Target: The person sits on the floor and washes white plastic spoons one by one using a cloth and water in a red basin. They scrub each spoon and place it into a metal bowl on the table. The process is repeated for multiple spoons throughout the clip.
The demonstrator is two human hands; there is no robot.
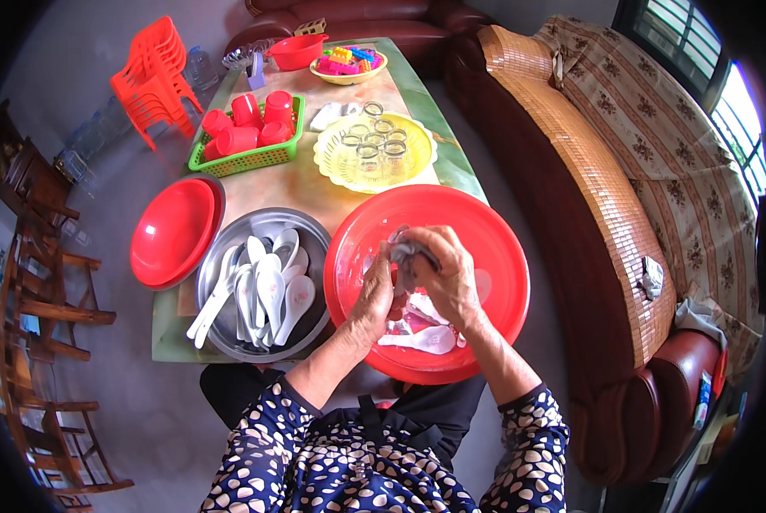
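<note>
Wooden chairs (58,312) line the far left, and a stack of red stools (156,81) stands on the floor nearer the worktop (167,338). At the worktop's left edge lies a red dish (167,231), on top of another round piece. A green basket (255,162) of red cups (246,111) sits beyond it. Next comes a grey basin (319,261), near the front edge, with a loose pile of white spoons (269,286), most with handles toward the person.

Farther back are a red bowl (296,53), a yellow tray (336,167) bearing clear glasses (370,137), and a bowl of toy blocks (342,58).

Just right of the grey basin, a red tub (504,256) juts over the worktop's front edge. Above it, the left hand (374,299) meets a grey cloth (410,255); its fingers are mostly hidden, so how far its grip closes I cannot tell. The right hand (449,278) has its grip bent tightly around the cloth. Whether anything lies inside the cloth cannot be seen. Below the hands, a white spoon (430,340) lies in the tub, among other white pieces.

A dark red sofa (520,214) with a woven mat (592,188) runs along the right.
</note>
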